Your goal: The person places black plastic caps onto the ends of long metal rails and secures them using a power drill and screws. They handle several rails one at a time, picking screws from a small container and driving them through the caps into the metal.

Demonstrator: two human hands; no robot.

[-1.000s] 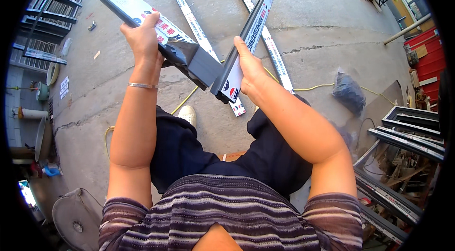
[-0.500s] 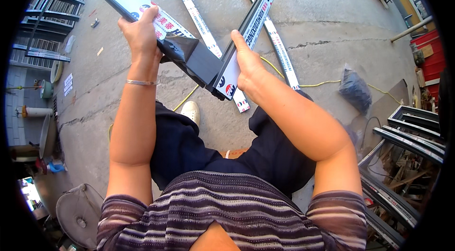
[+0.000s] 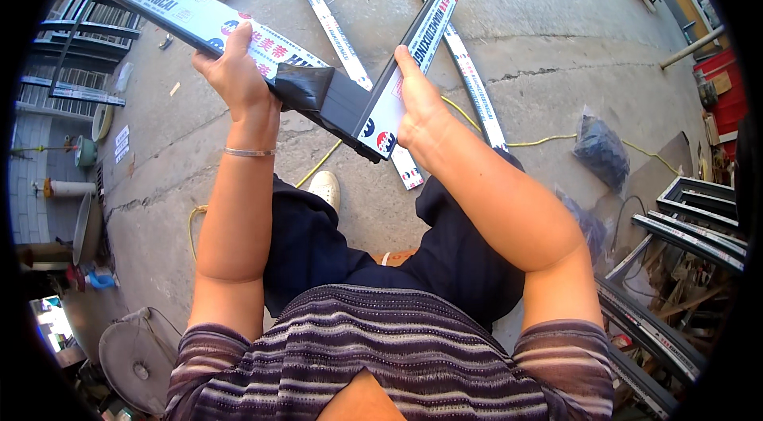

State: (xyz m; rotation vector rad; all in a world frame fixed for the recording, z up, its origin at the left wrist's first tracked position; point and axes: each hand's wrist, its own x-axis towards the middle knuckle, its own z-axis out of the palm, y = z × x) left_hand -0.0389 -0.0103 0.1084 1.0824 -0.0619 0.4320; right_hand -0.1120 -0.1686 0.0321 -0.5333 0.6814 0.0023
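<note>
My left hand (image 3: pixel 241 81) is closed round a wide dark frame profile (image 3: pixel 171 6) wrapped in white printed film, thumb on top. Near its close end the film gives way to a loose black flap (image 3: pixel 304 85) and a bare dark section. My right hand (image 3: pixel 421 107) grips a second, narrower frame profile (image 3: pixel 439 19), also film-covered, with the thumb along its upper side. The near ends of the two profiles meet in a V in front of my knees. Whether they are joined or only touching, I cannot tell.
Two film-covered strips (image 3: pixel 322 11) (image 3: pixel 469 75) lie on the concrete floor beyond. A yellow cable (image 3: pixel 540 139) crosses it. A bag of dark pieces (image 3: pixel 602 152) sits at the right, near stacked frames (image 3: pixel 691 238). At the lower left stands a fan (image 3: pixel 141 369); racks (image 3: pixel 91 43) are behind.
The left profile's far end has swung to the left and nearer, widening the V. My left hand and forearm have shifted slightly right; the right hand has barely moved.
</note>
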